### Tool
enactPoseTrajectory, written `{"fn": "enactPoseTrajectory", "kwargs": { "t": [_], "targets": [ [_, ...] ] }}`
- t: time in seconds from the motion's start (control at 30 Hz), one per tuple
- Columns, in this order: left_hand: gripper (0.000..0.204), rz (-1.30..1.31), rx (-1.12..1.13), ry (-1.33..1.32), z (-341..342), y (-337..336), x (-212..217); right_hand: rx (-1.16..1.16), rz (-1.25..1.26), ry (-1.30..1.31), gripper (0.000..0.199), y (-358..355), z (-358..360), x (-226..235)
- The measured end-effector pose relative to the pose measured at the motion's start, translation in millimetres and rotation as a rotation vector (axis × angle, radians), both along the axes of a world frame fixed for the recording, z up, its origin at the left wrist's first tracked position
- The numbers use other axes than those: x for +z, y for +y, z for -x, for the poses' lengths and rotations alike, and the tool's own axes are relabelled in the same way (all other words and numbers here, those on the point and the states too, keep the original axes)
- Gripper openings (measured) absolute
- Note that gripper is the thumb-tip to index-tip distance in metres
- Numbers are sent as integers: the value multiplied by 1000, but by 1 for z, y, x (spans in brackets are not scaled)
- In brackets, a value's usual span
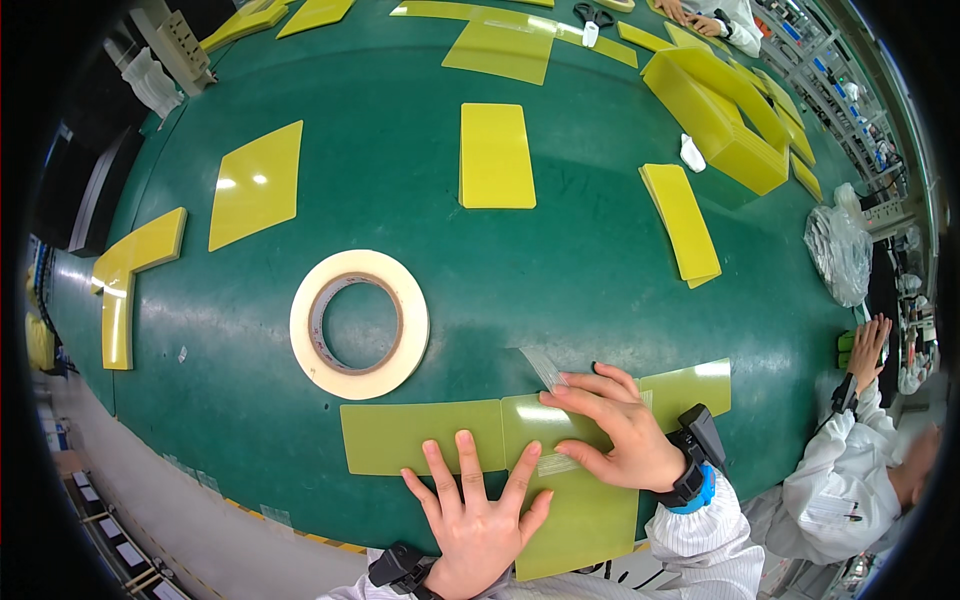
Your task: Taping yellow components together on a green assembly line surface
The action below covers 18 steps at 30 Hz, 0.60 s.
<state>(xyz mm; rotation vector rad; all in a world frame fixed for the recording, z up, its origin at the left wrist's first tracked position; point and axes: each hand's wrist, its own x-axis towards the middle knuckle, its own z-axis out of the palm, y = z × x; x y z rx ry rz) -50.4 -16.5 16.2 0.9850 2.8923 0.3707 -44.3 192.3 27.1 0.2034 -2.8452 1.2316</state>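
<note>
Thin yellow-green sheets lie edge to edge along the near table edge: a left sheet point(420, 438), a middle sheet point(528, 412), a right sheet point(700, 388) and a lower sheet point(590, 520). My left hand point(475, 525) is open, fingers spread, with its fingertips on the left and middle sheets near the seam. Over the middle sheet, my right hand point(630, 435) has its fingertips closed on a translucent strip of tape point(541, 368), whose free end sticks up past them. Beside my right thumb, another piece of tape point(556, 464) lies at the lower seam.
A large roll of cream tape point(305, 325) lies beyond the left sheet. Yellow sheet stacks point(498, 155) stand about the green table point(400, 200). Far right is a yellow open box point(730, 140); scissors point(592, 18) lie at the back. Co-workers' hands point(868, 352) are at the right and far edges.
</note>
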Motion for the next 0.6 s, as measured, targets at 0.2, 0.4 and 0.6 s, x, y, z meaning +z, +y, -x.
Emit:
{"fn": "enactPoseTrajectory", "kwargs": {
  "t": [0.2,0.4,0.6],
  "targets": [
    [54,-25,5,36,-1,0,-4,6,-10,5,55,0,0,1],
    [52,-76,12,51,-1,1,-6,-1,-12,6,55,-1,1,3],
    [52,-87,13,60,-1,-1,-9,-24,20,-13,57,-3,2,4]
  ]
}}
